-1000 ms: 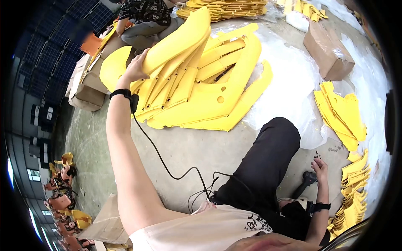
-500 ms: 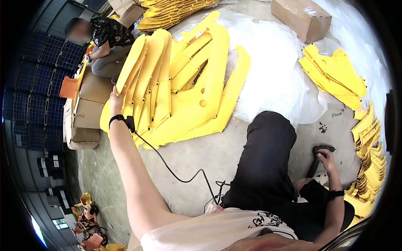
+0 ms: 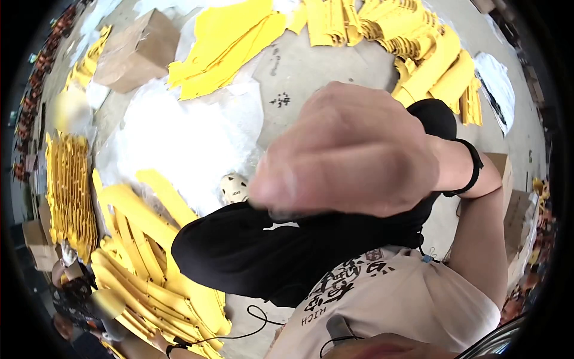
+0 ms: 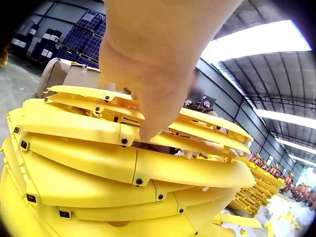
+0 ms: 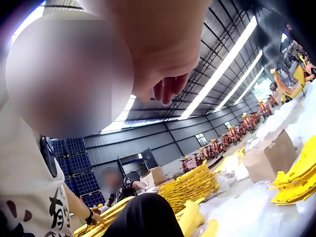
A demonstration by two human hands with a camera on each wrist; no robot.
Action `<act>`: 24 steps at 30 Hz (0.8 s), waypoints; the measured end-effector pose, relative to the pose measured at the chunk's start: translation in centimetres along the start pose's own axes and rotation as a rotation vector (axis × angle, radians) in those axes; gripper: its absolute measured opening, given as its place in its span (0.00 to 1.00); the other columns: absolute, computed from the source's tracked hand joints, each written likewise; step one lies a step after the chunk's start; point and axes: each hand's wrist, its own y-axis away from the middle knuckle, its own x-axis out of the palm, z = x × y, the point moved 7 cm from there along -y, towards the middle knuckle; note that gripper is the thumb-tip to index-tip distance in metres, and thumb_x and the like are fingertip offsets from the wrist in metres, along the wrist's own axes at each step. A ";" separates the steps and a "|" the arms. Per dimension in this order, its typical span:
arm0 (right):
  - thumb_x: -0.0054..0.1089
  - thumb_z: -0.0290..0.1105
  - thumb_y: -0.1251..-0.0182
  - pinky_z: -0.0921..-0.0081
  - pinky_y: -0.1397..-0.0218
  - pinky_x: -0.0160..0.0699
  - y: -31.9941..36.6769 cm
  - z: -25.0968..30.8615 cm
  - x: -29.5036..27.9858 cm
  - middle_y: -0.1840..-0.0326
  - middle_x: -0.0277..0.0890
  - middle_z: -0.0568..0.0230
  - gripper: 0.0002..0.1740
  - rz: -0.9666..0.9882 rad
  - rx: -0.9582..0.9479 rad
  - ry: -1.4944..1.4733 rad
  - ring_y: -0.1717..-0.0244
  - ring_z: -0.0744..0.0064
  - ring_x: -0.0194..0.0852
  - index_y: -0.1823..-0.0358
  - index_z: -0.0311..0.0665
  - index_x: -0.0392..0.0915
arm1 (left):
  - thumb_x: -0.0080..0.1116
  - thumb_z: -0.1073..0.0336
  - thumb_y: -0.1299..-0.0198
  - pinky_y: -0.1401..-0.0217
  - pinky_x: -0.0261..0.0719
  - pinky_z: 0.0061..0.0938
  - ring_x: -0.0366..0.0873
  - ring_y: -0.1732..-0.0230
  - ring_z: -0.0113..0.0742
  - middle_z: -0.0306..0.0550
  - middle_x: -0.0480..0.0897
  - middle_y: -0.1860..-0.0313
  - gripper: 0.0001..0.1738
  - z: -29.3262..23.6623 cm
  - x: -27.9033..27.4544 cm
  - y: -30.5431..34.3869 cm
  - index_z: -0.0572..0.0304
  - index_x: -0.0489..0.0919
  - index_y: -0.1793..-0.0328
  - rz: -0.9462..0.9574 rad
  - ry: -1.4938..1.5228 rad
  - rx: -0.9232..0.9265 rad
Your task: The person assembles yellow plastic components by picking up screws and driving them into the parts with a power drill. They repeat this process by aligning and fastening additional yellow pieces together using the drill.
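Observation:
My left hand [image 4: 153, 98] grips the upper yellow plastic panels [image 4: 192, 170] of a leaning stack, thumb over their edges. Its other fingers are mostly hidden behind the panels. The head view shows that hand [image 3: 158, 341] small at the bottom left, beside the fanned yellow panels [image 3: 149, 299]. Close to the head camera, my raised right hand [image 3: 353, 155] is large and blurred and covers much of the floor. Its fingers [image 5: 170, 89] hang loosely curled near the face in the right wrist view, with nothing visible in them.
Clear plastic sheeting [image 3: 173, 137] lies beyond my knee, with a cardboard box [image 3: 137, 51] and more flat yellow panels [image 3: 230, 48] past it. Curved yellow parts [image 3: 406, 30] line the floor at the upper right. Another person [image 5: 123, 190] crouches by a yellow stack [image 5: 190, 187].
My head view has swung to the right. The right hand has come up from beside the black power tool on the floor to near the face. My left hand stays at the yellow panels.

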 end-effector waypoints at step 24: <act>0.65 0.24 0.48 0.63 0.66 0.69 13.1 -8.9 -9.7 0.69 0.73 0.60 0.17 0.265 0.712 0.179 0.68 0.55 0.74 0.54 0.35 0.76 | 0.60 0.58 0.35 0.37 0.72 0.34 0.76 0.40 0.46 0.56 0.79 0.40 0.25 -86.1 20.3 13.5 0.59 0.74 0.34 0.681 0.040 1.304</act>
